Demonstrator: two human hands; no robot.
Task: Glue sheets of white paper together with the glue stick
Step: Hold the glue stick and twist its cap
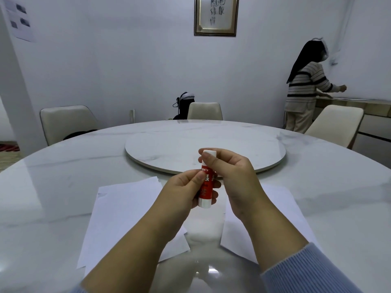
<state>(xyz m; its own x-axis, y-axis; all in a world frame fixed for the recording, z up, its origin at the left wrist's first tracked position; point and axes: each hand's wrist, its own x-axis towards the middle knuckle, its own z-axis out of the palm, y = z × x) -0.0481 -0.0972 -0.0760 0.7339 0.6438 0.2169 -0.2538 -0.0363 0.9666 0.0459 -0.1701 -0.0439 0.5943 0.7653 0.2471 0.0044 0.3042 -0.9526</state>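
Uncapping step: left hand [186, 187] grips glue stick [205, 188] body, right hand [230, 170] pinches cap [209, 152]; next pull cap off, frame ctr.

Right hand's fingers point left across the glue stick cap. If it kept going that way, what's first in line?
The cap itself, already pinched by the right hand. Past it, probably nothing; the left hand grips the glue stick lower.

Both hands raised mid-frame, forearms converging from 6 o'clock. Left hand [186, 188] curled, thumb pinching. Right hand [230, 172] curled at 1 o'clock of it, fingertips pinching.
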